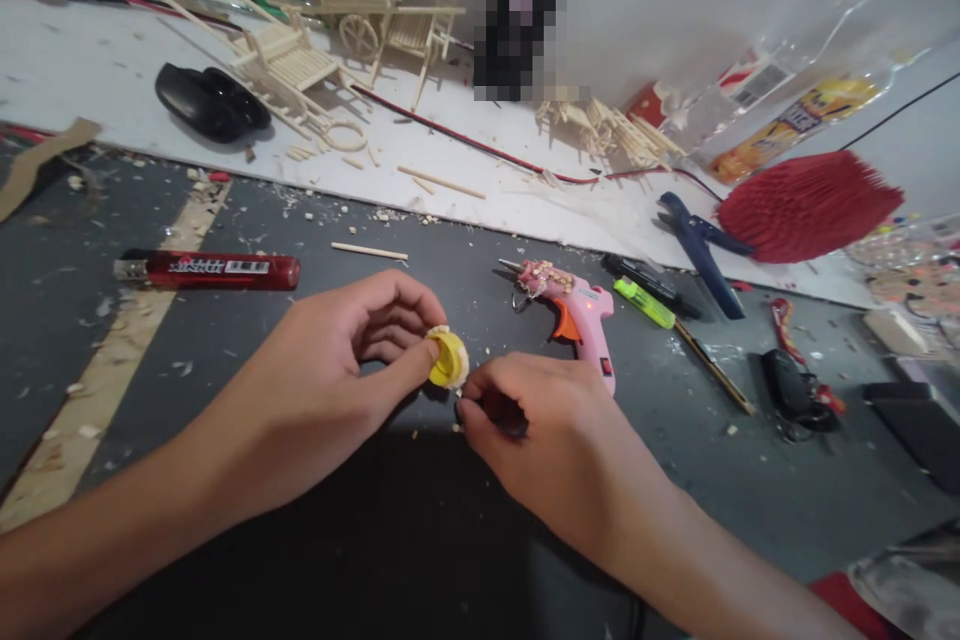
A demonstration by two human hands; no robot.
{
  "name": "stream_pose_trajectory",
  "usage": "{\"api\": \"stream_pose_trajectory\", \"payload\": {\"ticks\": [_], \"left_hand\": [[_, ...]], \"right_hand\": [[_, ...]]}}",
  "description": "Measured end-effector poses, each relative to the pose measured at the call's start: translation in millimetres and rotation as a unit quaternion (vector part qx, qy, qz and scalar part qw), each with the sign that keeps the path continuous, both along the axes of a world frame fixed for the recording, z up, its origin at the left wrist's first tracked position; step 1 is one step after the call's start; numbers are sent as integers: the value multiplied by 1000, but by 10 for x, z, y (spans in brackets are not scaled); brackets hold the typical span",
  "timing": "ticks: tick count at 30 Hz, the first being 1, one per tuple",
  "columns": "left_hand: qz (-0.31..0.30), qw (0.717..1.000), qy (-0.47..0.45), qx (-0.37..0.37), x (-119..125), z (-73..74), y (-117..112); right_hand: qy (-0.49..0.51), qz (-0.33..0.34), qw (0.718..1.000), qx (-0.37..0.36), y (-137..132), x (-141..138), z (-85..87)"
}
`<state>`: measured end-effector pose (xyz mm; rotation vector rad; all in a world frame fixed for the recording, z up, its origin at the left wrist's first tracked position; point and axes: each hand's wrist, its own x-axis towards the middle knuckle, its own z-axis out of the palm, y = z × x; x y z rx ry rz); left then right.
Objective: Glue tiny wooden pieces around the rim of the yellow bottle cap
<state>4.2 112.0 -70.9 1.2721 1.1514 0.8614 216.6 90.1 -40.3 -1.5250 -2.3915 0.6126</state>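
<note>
My left hand (341, 365) pinches a small yellow cap (448, 360) ringed with pale wood bits, thumb pressed on its face, just above the dark work mat (300, 320). My right hand (525, 420) is curled shut right beside the cap, its fingertips touching the cap's lower right edge; what it pinches is too small to make out. A pink glue gun (577, 315) lies on its side just behind my right hand, nozzle pointing left.
A red cylinder (206, 270) lies at left. A green lighter (643, 302), black pen, blue pliers (701, 250) and red paper fan (810, 205) lie at right. Stick-built model carts (337, 35), black mouse (210, 100) and loose sticks sit on the white board behind.
</note>
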Motion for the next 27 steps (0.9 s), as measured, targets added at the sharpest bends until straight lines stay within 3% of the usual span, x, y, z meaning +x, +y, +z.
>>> {"api": "stream_pose_trajectory", "payload": {"ticks": [2, 5, 9, 13, 17, 21, 27], "left_hand": [[-1, 1000, -3, -2, -3, -4, -4], [0, 1000, -2, -6, -5, -9, -12], [2, 1000, 9, -3, 5, -12, -18], [6, 1000, 23, 0, 15, -5, -19], [6, 999, 36, -4, 24, 14, -24], [3, 999, 35, -3, 35, 52, -30], [1, 999, 45, -8, 40, 115, -57]], "right_hand": [[21, -18, 999, -17, 19, 11, 41], [126, -82, 982, -115, 55, 66, 160], [320, -134, 903, -255, 96, 183, 244], [467, -122, 807, -341, 122, 277, 149], [521, -115, 758, -374, 144, 290, 72], [531, -130, 751, -370, 155, 253, 94], [511, -133, 787, -320, 138, 217, 106]]}}
